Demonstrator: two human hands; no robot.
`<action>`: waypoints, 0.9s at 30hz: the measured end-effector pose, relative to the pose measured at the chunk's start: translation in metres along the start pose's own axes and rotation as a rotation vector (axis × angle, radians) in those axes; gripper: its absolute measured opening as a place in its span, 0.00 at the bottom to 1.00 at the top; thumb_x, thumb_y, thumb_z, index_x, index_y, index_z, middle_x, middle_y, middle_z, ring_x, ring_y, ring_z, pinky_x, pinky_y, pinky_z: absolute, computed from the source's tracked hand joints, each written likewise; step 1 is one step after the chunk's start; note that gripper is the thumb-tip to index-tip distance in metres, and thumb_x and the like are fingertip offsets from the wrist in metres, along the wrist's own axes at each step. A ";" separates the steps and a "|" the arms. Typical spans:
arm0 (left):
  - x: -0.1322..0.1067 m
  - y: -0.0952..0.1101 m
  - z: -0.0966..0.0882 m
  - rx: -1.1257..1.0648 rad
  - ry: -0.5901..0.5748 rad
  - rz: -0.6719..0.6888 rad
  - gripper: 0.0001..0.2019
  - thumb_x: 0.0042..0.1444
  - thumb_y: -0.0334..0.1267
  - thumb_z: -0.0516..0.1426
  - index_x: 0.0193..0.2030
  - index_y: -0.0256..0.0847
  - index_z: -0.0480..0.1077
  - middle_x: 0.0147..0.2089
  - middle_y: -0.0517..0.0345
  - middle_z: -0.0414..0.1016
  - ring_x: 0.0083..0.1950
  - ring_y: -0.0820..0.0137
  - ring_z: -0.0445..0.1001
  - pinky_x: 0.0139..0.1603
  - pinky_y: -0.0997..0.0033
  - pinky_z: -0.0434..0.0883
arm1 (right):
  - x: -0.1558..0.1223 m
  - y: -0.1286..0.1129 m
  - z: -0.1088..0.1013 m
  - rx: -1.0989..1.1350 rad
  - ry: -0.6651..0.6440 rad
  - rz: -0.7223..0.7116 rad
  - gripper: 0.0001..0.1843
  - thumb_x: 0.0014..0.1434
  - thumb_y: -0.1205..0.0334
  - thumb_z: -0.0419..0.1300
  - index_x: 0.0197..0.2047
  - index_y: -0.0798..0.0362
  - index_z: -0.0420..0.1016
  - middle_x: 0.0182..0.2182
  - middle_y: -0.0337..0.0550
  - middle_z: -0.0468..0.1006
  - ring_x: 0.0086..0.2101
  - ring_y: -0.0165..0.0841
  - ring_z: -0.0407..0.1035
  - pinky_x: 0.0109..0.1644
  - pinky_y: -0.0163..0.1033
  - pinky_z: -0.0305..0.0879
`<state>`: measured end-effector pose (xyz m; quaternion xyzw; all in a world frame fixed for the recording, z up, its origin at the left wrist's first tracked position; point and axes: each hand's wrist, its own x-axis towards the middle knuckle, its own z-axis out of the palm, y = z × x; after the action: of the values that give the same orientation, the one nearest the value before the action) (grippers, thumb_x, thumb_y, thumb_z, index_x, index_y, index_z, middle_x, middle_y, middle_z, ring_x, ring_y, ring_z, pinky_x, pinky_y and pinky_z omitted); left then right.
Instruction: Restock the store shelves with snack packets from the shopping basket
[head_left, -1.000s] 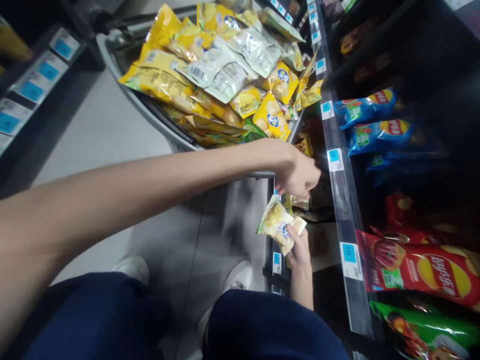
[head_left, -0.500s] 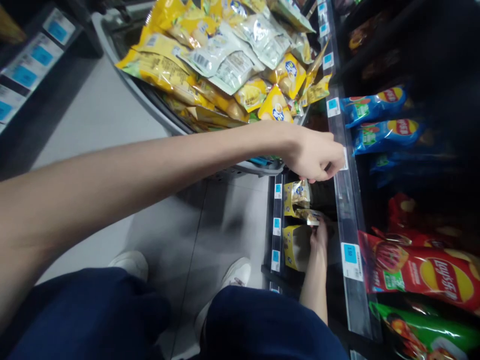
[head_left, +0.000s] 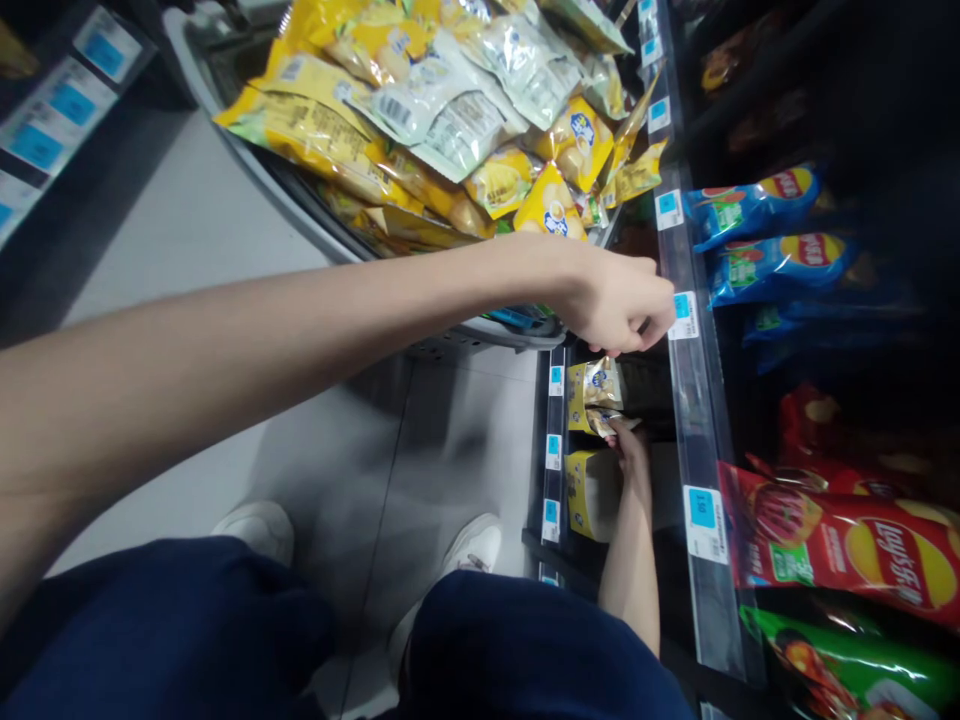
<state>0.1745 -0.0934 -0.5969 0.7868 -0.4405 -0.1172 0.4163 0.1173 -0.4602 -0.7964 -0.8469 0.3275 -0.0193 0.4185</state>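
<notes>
My left arm crosses the picture, and my left hand is curled over the clear price rail of a snack shelf, next to a blue tag. Lower down, my right hand reaches into the bottom shelf. Its fingers are closed on a small yellow snack packet that lies among similar packets. Just in front of that hand stands a yellow display box.
A grey cart heaped with yellow and silver snack bags stands ahead on the aisle floor. Blue chip bags, a red bag and a green bag fill the right-hand shelves. My white shoes are below.
My right hand carried the small packet from in front of the shelf into the bottom shelf. My left hand rose from above the packet to the price rail.
</notes>
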 end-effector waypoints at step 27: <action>0.001 -0.010 0.001 0.182 0.005 0.095 0.14 0.55 0.28 0.55 0.44 0.40 0.80 0.33 0.62 0.80 0.36 0.71 0.72 0.48 0.71 0.65 | -0.025 0.003 -0.008 -0.452 0.073 -0.199 0.18 0.48 0.60 0.68 0.43 0.57 0.76 0.33 0.50 0.80 0.37 0.44 0.76 0.43 0.46 0.74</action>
<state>0.1806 -0.0919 -0.6053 0.7999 -0.4851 -0.0547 0.3491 0.0935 -0.4524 -0.7870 -0.9458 0.2533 -0.0175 0.2023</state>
